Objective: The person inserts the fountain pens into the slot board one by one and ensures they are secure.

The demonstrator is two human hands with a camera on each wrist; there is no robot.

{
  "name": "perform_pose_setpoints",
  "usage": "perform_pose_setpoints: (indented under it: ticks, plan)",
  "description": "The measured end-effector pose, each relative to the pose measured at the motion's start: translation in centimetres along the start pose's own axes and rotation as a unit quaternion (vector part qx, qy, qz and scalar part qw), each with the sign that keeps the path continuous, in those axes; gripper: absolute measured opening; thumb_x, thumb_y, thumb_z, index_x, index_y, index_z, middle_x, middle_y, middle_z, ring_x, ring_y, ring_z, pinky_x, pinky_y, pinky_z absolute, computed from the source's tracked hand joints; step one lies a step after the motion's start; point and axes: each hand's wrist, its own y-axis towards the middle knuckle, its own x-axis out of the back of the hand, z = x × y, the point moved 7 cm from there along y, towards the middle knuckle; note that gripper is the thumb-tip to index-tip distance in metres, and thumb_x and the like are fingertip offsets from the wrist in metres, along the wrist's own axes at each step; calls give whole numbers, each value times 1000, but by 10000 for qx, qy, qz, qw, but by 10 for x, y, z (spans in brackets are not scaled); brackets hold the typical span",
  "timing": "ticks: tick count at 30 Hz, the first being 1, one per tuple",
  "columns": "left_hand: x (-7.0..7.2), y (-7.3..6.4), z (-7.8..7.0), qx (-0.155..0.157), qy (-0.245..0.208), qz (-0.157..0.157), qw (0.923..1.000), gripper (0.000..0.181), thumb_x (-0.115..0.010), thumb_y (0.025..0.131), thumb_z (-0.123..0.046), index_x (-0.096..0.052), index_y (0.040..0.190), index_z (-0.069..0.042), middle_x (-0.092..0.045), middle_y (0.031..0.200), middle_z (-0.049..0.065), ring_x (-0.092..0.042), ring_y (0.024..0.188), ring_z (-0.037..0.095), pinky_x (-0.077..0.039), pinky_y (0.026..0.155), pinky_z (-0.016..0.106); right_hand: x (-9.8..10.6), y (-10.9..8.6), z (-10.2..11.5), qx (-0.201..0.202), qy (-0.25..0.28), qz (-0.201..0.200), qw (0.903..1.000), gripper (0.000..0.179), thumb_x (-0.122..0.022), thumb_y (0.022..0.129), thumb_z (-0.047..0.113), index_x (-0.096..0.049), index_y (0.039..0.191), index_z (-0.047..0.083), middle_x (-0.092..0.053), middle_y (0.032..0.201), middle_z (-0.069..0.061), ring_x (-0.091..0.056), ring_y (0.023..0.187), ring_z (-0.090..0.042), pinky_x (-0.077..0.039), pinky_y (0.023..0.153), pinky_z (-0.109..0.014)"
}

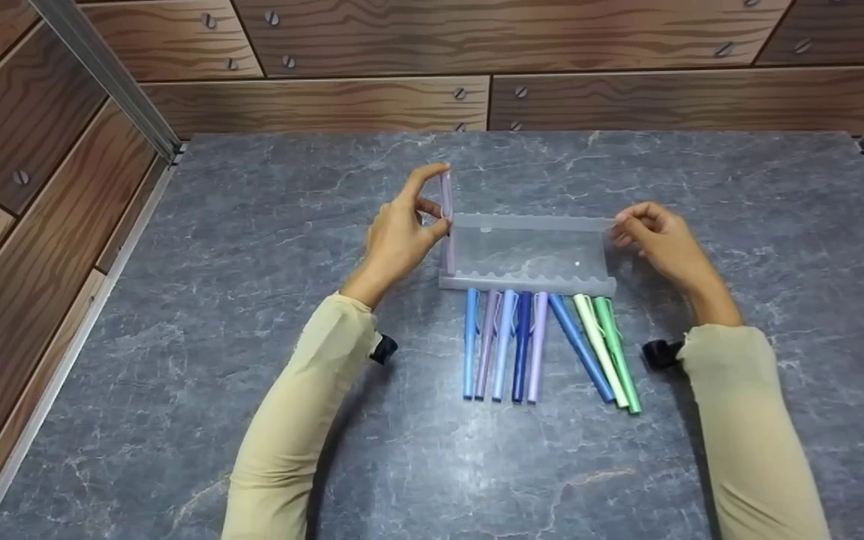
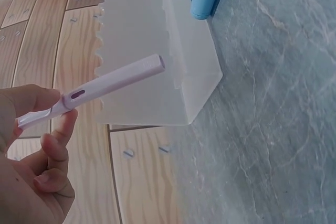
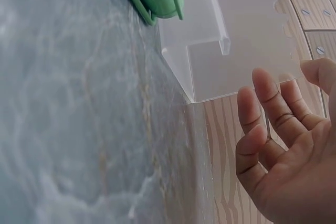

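Note:
A clear plastic pen stand point(image 1: 528, 284) with scalloped notches along its edges stands on the table. At its left end my left hand point(image 1: 400, 234) pinches a pale lilac pen point(image 2: 118, 78) between thumb and fingers. In the left wrist view this pen crosses in front of the stand's side, its lower end near the front ledge. My right hand point(image 1: 663, 238) pinches the stand's upper right corner; in the right wrist view the thumb point(image 3: 317, 72) and a fingertip meet at that edge, with the other fingers loosely bent.
Several capped pens lie in front of the stand: a light blue pen point(image 1: 470, 345), a dark blue pen point(image 1: 522, 349), a green pen point(image 1: 618, 356) and others. The grey marbled tabletop point(image 1: 252, 240) meets wood-patterned walls point(image 1: 372, 105) at the back and left.

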Motion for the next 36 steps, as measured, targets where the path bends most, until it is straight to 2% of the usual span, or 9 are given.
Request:
perform_pose_setpoints:
  ticks: [6,16,24,29,36]
  plan:
    - [-4,3,2,67,148,64,9998,63,-72,84,-19,-45,137,-40,-74,91,-5,-52,58,10,-37,51,28,2,0,1,7,19,-54,10000,19,-49,100,36,-54,104,18,-63,84,25,-61,80,0,-44,69,-25]
    - [-11,4,7,155,210,302,9992,63,-73,85,-18,-45,138,-40,-74,91,-5,-44,50,7,-31,47,25,3,0,2,-4,55,-116,9999,16,-50,99,36,-54,101,20,-63,82,26,-61,78,0,-44,68,-23]
    - [-15,5,13,231,299,370,9986,64,-73,84,-19,-46,137,-40,-74,90,-5,-53,60,12,-39,55,30,0,-1,4,155,257,-94,9995,12,-51,99,34,-55,99,22,-64,82,25,-61,76,2,-43,66,-23]
    - [-16,4,15,254,372,445,9980,64,-73,84,-19,-46,137,-40,-75,91,-5,-62,69,15,-45,61,34,0,-1,3,141,205,-124,9996,14,-52,99,36,-55,99,22,-64,82,25,-61,76,1,-43,65,-22]
    - [-18,5,17,349,377,496,9974,65,-74,84,-20,-45,138,-43,-75,92,-5,-67,78,17,-50,67,40,-1,0,-1,53,194,-132,9997,12,-51,99,33,-55,99,22,-64,82,25,-62,76,1,-44,65,-22]
